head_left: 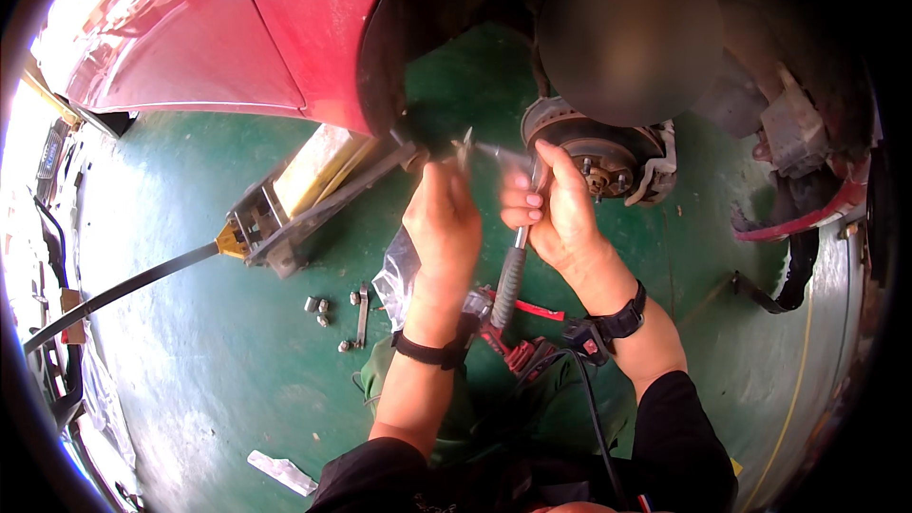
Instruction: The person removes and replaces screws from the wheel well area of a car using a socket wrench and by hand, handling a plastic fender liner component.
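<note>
My left hand (pixel 443 218) is closed around a small pale metal piece (pixel 464 148), too blurred to identify. Just right of it, my right hand (pixel 556 199) grips a hammer (pixel 513 275) high on its steel shaft; the ribbed grey grip hangs downward and the head sits level with the metal piece. Behind my right hand is a brake disc (pixel 600 152) with exposed studs and hub, beside a grey caliper bracket (pixel 658 176). A red power tool (pixel 522 356) lies below my hands, near a red strip and crumpled clear plastic (pixel 394 271).
A red car body (pixel 237 38) fills the upper left. Beneath it stands a yellow floor jack (pixel 309 171) with a long black handle. A metal link (pixel 362 313) and several small parts (pixel 317 309) lie on the green floor (pixel 218 389). A blurred circle obscures the upper wheel well.
</note>
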Demonstrator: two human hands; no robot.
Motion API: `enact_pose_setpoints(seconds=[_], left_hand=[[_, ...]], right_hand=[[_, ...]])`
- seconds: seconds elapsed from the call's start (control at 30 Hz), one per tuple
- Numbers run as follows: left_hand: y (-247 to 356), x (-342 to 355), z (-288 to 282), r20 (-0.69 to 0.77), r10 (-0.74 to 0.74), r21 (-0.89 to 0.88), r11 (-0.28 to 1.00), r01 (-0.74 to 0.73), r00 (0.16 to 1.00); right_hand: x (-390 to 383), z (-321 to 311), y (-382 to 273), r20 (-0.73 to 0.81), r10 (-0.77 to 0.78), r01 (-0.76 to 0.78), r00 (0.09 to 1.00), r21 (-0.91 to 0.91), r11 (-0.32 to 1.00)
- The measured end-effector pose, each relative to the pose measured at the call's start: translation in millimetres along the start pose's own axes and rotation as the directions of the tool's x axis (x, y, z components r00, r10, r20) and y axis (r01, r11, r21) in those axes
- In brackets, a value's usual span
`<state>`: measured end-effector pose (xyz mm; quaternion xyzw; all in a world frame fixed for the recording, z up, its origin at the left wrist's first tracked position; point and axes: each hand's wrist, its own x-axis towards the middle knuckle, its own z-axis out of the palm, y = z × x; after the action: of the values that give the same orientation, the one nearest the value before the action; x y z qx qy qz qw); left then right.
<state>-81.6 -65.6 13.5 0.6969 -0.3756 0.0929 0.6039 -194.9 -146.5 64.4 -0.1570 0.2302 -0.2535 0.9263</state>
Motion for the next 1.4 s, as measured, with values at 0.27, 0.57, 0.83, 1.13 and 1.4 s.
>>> enact_pose_setpoints(seconds=[0.27, 0.57, 0.83, 1.13, 1.4], left_hand=[[-4.4, 5.3, 0.0, 0.005, 0.163, 0.066, 0.984, -0.163, 0.987], [-8.2, 4.4, 10.2, 0.005, 0.249, 0.011, 0.968, -0.249, 0.969], [-1.4, 8.2, 2.3, 0.026, 0.313, 0.032, 0.949, -0.314, 0.949], [-3.1, 2.3, 3.4, 0.058, 0.237, -0.041, 0.971, -0.235, 0.970], [-3.5, 4.4, -1.4, 0.094, 0.211, -0.039, 0.977, -0.208, 0.973]], right_hand=[[2.5, -13.2, -13.5, 0.089, 0.285, -0.299, 0.954, 0.313, 0.902], [3.4, -23.5, -21.8, 0.077, 0.399, -0.406, 0.914, 0.203, 0.891], [-3.7, -20.3, -23.0, 0.119, 0.119, -0.047, 0.986, -0.483, 0.874], [8.3, -29.5, 0.5, 0.370, -0.496, 0.513, 0.785, -0.838, 0.187], [-8.2, -16.4, -33.0, 0.232, 0.098, 0.098, 0.968, -0.704, 0.703]])
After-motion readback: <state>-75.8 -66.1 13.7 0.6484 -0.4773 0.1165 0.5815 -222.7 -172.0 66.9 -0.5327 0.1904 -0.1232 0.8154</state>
